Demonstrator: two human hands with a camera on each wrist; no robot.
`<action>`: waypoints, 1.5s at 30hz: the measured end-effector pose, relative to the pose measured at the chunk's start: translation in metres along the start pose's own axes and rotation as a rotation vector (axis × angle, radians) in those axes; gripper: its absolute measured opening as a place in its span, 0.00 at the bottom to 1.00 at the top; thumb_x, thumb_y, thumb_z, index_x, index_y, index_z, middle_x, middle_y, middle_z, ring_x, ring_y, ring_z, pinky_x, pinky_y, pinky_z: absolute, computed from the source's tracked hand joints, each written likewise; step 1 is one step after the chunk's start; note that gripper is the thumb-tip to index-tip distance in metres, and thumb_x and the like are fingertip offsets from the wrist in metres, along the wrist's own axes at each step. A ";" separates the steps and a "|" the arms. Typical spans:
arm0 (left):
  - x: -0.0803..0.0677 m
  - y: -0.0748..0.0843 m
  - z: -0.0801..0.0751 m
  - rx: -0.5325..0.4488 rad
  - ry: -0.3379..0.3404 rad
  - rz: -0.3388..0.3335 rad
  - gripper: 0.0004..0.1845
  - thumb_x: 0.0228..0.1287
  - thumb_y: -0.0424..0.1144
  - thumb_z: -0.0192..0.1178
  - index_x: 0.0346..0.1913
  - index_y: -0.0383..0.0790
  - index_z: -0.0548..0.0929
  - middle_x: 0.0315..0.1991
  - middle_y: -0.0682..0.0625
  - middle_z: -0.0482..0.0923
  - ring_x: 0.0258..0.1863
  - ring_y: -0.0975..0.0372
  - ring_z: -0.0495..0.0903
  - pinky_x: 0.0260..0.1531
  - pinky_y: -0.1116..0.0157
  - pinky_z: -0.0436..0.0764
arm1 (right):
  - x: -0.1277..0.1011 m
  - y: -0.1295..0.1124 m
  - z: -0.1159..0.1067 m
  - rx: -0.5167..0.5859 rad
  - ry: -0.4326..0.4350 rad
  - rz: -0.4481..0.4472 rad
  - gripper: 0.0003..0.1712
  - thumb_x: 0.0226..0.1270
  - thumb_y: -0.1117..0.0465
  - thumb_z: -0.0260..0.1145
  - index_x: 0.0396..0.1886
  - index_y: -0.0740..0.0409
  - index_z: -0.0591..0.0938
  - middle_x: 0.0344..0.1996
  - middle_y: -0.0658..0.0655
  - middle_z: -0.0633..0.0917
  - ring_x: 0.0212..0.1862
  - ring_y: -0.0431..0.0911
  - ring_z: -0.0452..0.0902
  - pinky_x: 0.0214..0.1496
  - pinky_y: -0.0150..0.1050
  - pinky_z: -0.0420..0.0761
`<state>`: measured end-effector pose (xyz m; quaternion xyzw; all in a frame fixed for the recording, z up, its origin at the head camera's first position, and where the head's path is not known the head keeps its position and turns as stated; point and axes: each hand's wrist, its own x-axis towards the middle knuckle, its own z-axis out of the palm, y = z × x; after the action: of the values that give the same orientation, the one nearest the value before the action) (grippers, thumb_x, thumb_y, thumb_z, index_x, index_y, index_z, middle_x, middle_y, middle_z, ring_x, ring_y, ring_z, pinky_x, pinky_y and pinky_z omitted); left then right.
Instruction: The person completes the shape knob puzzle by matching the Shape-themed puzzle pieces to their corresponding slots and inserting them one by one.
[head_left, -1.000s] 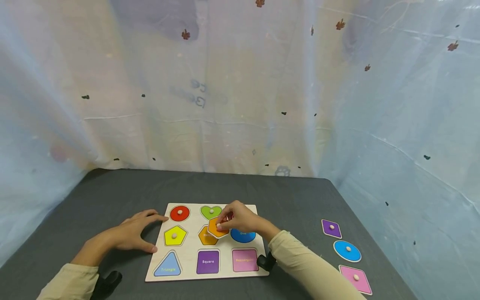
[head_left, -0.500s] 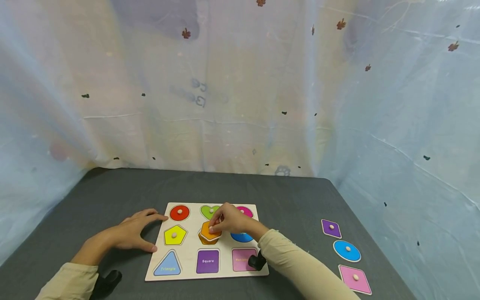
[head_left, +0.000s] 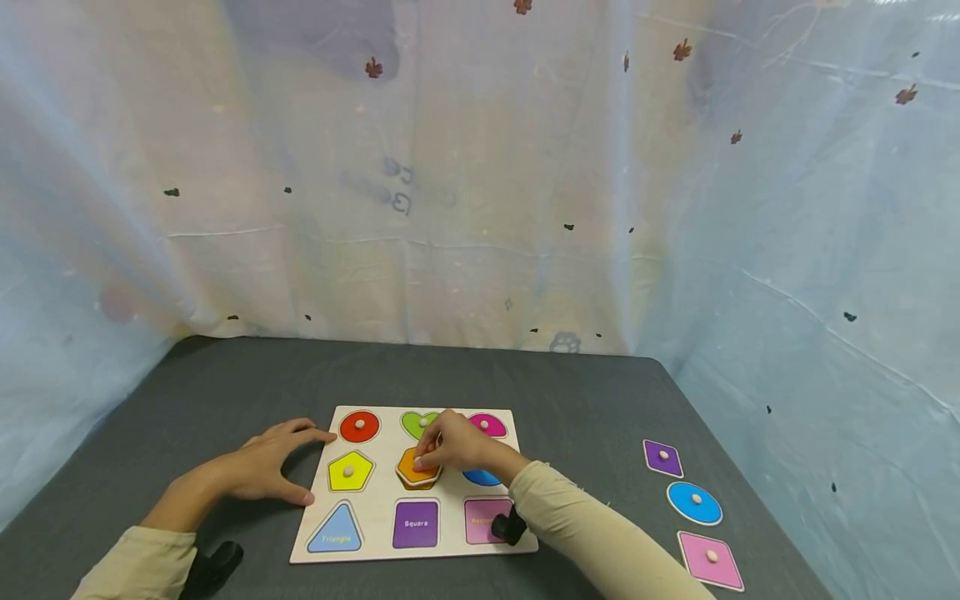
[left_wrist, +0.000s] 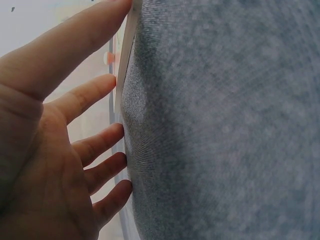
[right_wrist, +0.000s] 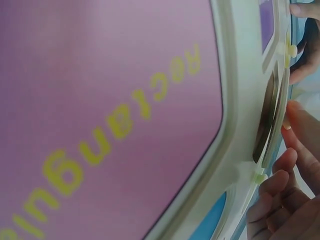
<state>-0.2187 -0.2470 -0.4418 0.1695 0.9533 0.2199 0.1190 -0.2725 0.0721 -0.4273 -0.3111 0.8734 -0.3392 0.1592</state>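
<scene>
A wooden shape puzzle board lies on the dark cloth. Over its middle recess, my right hand pinches the small knob of an orange hexagon puzzle piece. The piece sits slightly off the recess, and a strip of orange-brown recess shows below its near edge. In the right wrist view, a gap separates the hexagon's rim from the board. Spread fingers of my left hand rest at the board's left edge, thumb and index finger against it. The left wrist view shows that palm beside the board's thin edge.
Red circle, green heart, yellow pentagon and magenta pieces sit in the board. Triangle, square and rectangle recesses show printed names. Purple, blue oval and pink pieces lie to the right.
My right hand has moved left and lowered the hexagon from beside its recess to nearly over it, turning it flatter. The left hand has stayed still.
</scene>
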 end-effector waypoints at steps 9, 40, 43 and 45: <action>0.000 0.002 0.000 -0.006 -0.012 -0.013 0.46 0.46 0.57 0.78 0.71 0.53 0.72 0.72 0.33 0.62 0.68 0.33 0.62 0.60 0.27 0.63 | -0.001 0.000 0.003 0.000 0.004 0.034 0.04 0.58 0.65 0.77 0.28 0.62 0.90 0.19 0.45 0.80 0.23 0.34 0.68 0.26 0.24 0.68; 0.001 -0.001 0.000 0.004 -0.003 -0.009 0.46 0.46 0.57 0.78 0.71 0.53 0.72 0.72 0.33 0.62 0.68 0.33 0.62 0.59 0.26 0.62 | -0.001 -0.001 0.008 -0.066 0.023 0.088 0.07 0.57 0.61 0.79 0.25 0.57 0.88 0.20 0.46 0.82 0.25 0.34 0.71 0.28 0.25 0.72; 0.001 -0.001 0.000 0.005 -0.001 0.003 0.46 0.46 0.56 0.78 0.71 0.53 0.72 0.71 0.33 0.63 0.68 0.33 0.62 0.58 0.26 0.63 | -0.002 -0.001 0.008 -0.059 0.021 0.093 0.07 0.57 0.61 0.79 0.25 0.57 0.88 0.20 0.46 0.82 0.25 0.35 0.71 0.28 0.25 0.71; 0.001 -0.001 0.000 0.004 -0.004 0.003 0.45 0.47 0.56 0.78 0.71 0.53 0.72 0.71 0.33 0.63 0.68 0.33 0.62 0.58 0.27 0.63 | -0.002 -0.001 0.008 -0.045 0.017 0.095 0.07 0.57 0.61 0.79 0.25 0.57 0.88 0.20 0.46 0.81 0.25 0.35 0.71 0.28 0.25 0.71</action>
<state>-0.2193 -0.2475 -0.4428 0.1715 0.9533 0.2178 0.1203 -0.2665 0.0691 -0.4324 -0.2697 0.8960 -0.3141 0.1606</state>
